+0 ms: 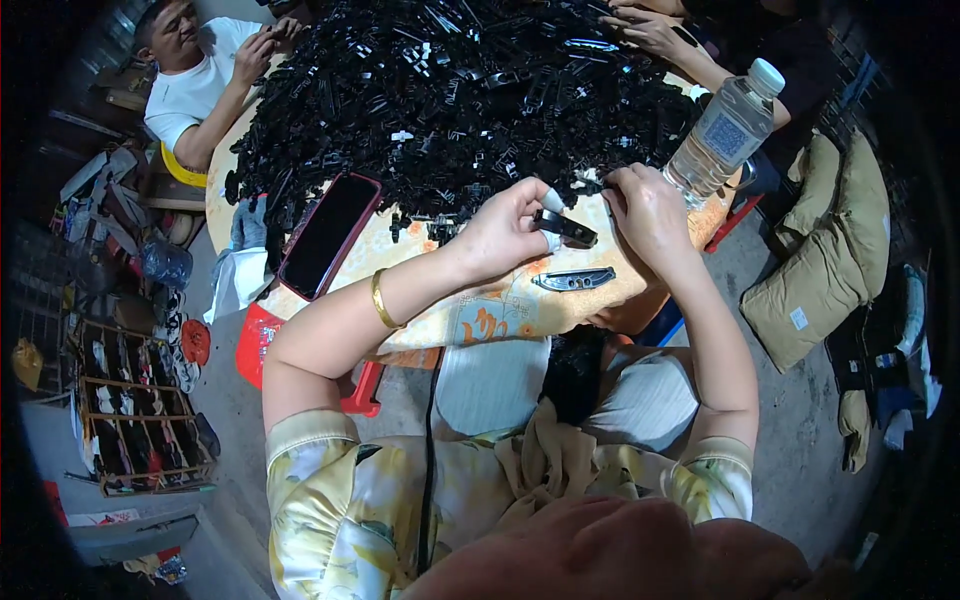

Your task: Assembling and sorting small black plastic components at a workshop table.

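My left hand (505, 232) is closed around a small black plastic part (565, 229), pinched between thumb and fingers, with white wraps on two of its fingertips. Just to the right, my right hand (650, 210) curls its fingers down close to the tabletop. Whatever its fingertips hold, if anything, is too small to make out; dark bits lie beside them. Below both hands, another black, long part with a shiny face (575, 279) rests on the patterned tablecloth (490, 318). A large heap of black plastic pieces (450, 110) rises just beyond my hands.
A phone (331, 236) in a red case lies left of my forearm. A clear bottle (727, 135) with a white cap stands at the right. One person (215, 85) works at the far left, another person's hand (655, 35) at the far right. Stuffed sacks (825, 260) lie on the floor.
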The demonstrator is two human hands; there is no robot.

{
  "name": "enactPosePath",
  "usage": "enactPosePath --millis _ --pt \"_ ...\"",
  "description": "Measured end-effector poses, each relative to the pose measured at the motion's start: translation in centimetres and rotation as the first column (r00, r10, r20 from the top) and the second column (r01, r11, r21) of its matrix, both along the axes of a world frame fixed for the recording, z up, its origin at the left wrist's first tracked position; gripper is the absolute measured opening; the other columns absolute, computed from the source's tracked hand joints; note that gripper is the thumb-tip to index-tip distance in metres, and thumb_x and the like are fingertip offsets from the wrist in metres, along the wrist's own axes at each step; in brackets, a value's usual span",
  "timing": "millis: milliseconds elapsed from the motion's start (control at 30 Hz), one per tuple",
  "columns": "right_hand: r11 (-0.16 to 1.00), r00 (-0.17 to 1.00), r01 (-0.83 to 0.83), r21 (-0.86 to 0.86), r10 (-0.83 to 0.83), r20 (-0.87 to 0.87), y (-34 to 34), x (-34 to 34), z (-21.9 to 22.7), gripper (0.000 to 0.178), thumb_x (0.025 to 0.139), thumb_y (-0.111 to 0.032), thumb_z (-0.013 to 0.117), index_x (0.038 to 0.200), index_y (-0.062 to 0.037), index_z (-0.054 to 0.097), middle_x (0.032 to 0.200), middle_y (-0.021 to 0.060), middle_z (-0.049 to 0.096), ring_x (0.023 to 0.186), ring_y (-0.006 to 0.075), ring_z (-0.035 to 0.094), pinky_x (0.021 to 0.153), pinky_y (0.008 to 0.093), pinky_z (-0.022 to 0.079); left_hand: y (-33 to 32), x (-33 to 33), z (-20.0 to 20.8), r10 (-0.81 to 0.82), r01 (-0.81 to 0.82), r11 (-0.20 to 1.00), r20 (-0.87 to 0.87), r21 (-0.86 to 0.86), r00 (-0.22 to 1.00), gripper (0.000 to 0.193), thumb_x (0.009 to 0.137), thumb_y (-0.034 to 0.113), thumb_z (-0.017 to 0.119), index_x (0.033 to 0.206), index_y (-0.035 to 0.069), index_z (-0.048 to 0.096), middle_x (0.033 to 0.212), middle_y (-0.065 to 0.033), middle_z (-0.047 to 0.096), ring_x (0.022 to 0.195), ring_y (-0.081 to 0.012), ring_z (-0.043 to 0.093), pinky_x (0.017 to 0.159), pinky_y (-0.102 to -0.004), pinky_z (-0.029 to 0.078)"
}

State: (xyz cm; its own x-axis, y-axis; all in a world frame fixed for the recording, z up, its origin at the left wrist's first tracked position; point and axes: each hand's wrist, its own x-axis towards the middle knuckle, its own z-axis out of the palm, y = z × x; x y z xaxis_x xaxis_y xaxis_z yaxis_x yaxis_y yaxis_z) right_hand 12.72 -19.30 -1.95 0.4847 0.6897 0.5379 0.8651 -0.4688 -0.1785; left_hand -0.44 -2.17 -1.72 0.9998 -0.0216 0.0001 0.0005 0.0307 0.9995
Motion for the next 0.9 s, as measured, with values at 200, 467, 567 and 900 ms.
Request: enactPosePath --millis 200,467,567,900 --pt "1.0 1.0 -0.005 0.0 0.005 -0.008 -0.6 0.2 0.4 0.011 0.076 -0.009 0.064 0.084 -0.0028 0.06 0.076 0.0133 0.06 0.075 0.032 0.06 0.066 0.0404 0.048 -0.1 -0.1 0.3 0.05 -0.064 0.982 -0.086 -0.177 0.995 0.029 0.08 -0.007 0.055 0.106 0.0 0.043 0.091 -0.0107 0.061 0.083 -0.0159 0.064 0.075 -0.0254 0.052" --pt "0.989 0.997 0.057 -0.14 -0.049 0.06 -1.0 0.0 1.0 0.01 0.077 -0.008 0.062 0.083 -0.0016 0.058 0.076 0.0148 0.061 0.074 0.0335 0.06 0.067 0.0414 0.048 0.1 0.1 0.8 0.057 -0.092 0.952 -0.125 -0.291 0.991 0.03 0.081 -0.008 0.053 0.108 -0.001 0.041 0.091 -0.0147 0.061 0.087 -0.0197 0.065 0.079 -0.0251 0.055" --pt "0.991 0.997 0.073 -0.109 -0.072 0.016 -1.1 0.5 0.6 0.011 0.077 -0.008 0.062 0.086 -0.0014 0.058 0.074 0.0149 0.061 0.072 0.0347 0.06 0.064 0.0413 0.048 0.2 0.1 0.5 0.051 -0.086 0.947 -0.118 -0.31 0.992 0.03 0.082 -0.009 0.052 0.108 -0.001 0.041 0.092 -0.0151 0.061 0.09 -0.0214 0.065 0.079 -0.0258 0.055" --pt "0.884 0.747 -0.131 0.449 0.386 -0.541 -0.1 -3.0 2.0 0.02 0.071 -0.004 0.075 0.085 -0.0003 0.062 0.077 0.0026 0.061 0.07 0.0068 0.059 0.062 0.0213 0.049 0.0 0.1 0.0 0.035 -0.066 0.937 -0.095 -0.342 0.995 0.027 0.085 -0.006 0.054 0.107 0.002 0.042 0.095 -0.017 0.062 0.089 -0.0229 0.066 0.08 -0.0276 0.056"
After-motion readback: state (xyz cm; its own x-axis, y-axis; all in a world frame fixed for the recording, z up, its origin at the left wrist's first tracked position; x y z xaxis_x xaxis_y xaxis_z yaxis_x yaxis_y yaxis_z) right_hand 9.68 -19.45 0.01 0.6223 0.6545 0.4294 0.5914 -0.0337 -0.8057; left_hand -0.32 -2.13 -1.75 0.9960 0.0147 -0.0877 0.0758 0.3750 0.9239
